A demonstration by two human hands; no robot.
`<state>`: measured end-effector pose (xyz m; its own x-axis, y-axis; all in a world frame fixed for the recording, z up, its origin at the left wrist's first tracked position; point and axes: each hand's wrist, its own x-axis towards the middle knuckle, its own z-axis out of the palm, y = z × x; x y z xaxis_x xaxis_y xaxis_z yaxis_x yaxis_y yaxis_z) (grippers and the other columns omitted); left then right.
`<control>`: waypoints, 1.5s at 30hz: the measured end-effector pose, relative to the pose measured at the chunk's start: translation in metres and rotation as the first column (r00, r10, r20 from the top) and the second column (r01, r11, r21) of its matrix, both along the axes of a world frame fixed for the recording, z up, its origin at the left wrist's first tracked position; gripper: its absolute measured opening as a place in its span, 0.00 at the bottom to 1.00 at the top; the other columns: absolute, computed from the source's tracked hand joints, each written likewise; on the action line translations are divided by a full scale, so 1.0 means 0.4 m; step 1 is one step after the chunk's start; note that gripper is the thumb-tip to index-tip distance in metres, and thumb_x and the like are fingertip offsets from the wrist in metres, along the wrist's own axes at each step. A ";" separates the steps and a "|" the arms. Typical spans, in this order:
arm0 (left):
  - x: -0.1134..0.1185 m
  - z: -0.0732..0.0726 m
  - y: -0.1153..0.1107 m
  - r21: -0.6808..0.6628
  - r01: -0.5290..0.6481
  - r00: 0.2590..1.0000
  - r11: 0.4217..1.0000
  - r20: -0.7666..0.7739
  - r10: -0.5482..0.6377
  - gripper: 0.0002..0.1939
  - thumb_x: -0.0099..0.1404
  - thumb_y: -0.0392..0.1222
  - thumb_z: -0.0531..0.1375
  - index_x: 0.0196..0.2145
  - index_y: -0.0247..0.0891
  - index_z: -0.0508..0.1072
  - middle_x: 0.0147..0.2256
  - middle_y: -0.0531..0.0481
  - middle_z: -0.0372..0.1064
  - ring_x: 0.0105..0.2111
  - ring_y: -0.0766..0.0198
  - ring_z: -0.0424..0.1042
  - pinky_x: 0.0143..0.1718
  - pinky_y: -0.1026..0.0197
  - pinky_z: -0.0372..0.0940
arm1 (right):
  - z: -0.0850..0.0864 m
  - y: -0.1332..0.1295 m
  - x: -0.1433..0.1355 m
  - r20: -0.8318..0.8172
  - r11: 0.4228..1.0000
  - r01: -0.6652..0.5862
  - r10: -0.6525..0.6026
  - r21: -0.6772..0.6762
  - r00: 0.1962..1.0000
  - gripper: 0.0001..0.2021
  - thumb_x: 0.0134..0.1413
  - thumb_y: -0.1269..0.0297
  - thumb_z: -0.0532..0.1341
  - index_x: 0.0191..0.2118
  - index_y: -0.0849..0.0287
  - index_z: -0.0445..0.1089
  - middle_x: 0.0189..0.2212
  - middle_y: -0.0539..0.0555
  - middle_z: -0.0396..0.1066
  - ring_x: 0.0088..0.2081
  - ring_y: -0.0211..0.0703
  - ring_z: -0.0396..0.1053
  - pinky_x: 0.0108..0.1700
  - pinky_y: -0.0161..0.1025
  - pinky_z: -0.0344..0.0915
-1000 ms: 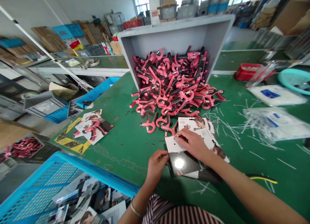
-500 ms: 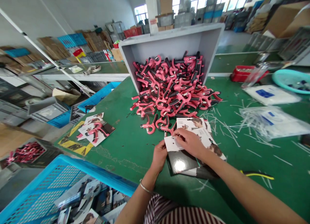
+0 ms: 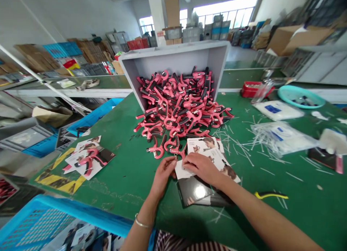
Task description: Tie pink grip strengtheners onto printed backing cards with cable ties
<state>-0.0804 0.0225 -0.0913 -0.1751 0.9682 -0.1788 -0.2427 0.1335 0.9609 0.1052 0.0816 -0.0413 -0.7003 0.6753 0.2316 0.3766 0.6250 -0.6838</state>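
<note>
A white and black printed card point(image 3: 196, 188) lies on top of a stack of cards point(image 3: 230, 170) at the table's near middle. My left hand point(image 3: 163, 175) pinches the card's upper left corner between thumb and fingers. Over the card's white top part rests my right hand point(image 3: 202, 167), its fingers bent together; whatever is under the fingertips is hidden. Just beyond my hands, pink and black clamps point(image 3: 180, 102) spill from a grey crate point(image 3: 173, 55) tipped on its side. At the left, a pink clamp point(image 3: 90, 160) lies on several cards point(image 3: 104, 155).
White cable ties point(image 3: 238, 146) are strewn to the right, near plastic bags point(image 3: 282, 135) and yellow-handled pliers point(image 3: 271, 196). Further right stand a red box point(image 3: 251, 90) and a turquoise basin point(image 3: 287, 95). A blue basket point(image 3: 78, 209) of packed cards sits at the near left.
The view has shifted, so the scene sits further left and slightly lower. My left hand's fingers have moved up to the card's top corner, and my right hand has flattened over the card.
</note>
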 end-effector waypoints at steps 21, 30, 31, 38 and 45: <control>0.141 0.025 -0.149 -0.327 0.290 0.871 0.899 -0.300 -0.390 0.36 0.64 0.53 0.59 0.66 0.37 0.55 0.19 0.55 0.70 0.16 0.64 0.65 0.18 0.66 0.57 | -0.091 0.474 0.162 0.411 0.963 0.261 -0.264 0.064 0.872 0.14 0.49 0.71 0.67 0.44 0.56 0.74 0.33 0.55 0.78 0.34 0.49 0.74 0.36 0.38 0.65; 0.018 0.124 -0.130 -0.134 0.024 0.925 0.991 -0.373 -0.073 0.28 0.69 0.53 0.55 0.62 0.38 0.61 0.26 0.52 0.73 0.19 0.66 0.65 0.23 0.65 0.62 | 0.078 0.363 0.340 0.374 0.889 0.444 -0.450 0.108 0.811 0.15 0.64 0.65 0.56 0.53 0.64 0.67 0.42 0.68 0.76 0.39 0.52 0.73 0.38 0.45 0.63; 0.018 0.140 -0.124 -0.067 0.003 0.923 0.998 -0.384 -0.028 0.26 0.68 0.51 0.56 0.60 0.39 0.64 0.29 0.50 0.74 0.22 0.65 0.68 0.26 0.64 0.65 | 0.106 0.317 0.354 0.321 0.889 0.454 -0.449 0.064 0.834 0.17 0.67 0.62 0.52 0.55 0.65 0.65 0.42 0.68 0.75 0.38 0.49 0.73 0.37 0.44 0.63; 0.134 0.211 -0.080 0.344 0.321 0.774 0.882 -0.632 -0.035 0.32 0.64 0.37 0.62 0.64 0.44 0.61 0.63 0.41 0.59 0.63 0.48 0.57 0.65 0.46 0.51 | 0.141 -0.123 0.169 -0.398 0.544 -0.112 -0.444 -0.832 0.803 0.18 0.63 0.49 0.56 0.46 0.57 0.72 0.29 0.56 0.73 0.28 0.42 0.71 0.25 0.37 0.67; 0.072 0.172 -0.108 0.265 0.508 0.395 0.820 -0.917 0.051 0.25 0.72 0.34 0.50 0.65 0.41 0.55 0.58 0.39 0.65 0.57 0.54 0.66 0.58 0.46 0.64 | 0.104 -0.192 0.158 -0.311 0.516 -0.111 -0.319 -0.849 0.895 0.25 0.60 0.48 0.60 0.58 0.55 0.65 0.29 0.51 0.74 0.25 0.38 0.71 0.26 0.33 0.68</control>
<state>-0.0515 -0.0206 -0.0225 0.2862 0.8865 0.3636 0.7074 -0.4514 0.5439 0.1685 0.0046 0.0001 -0.6017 0.7563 -0.2569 -0.0272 -0.3408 -0.9397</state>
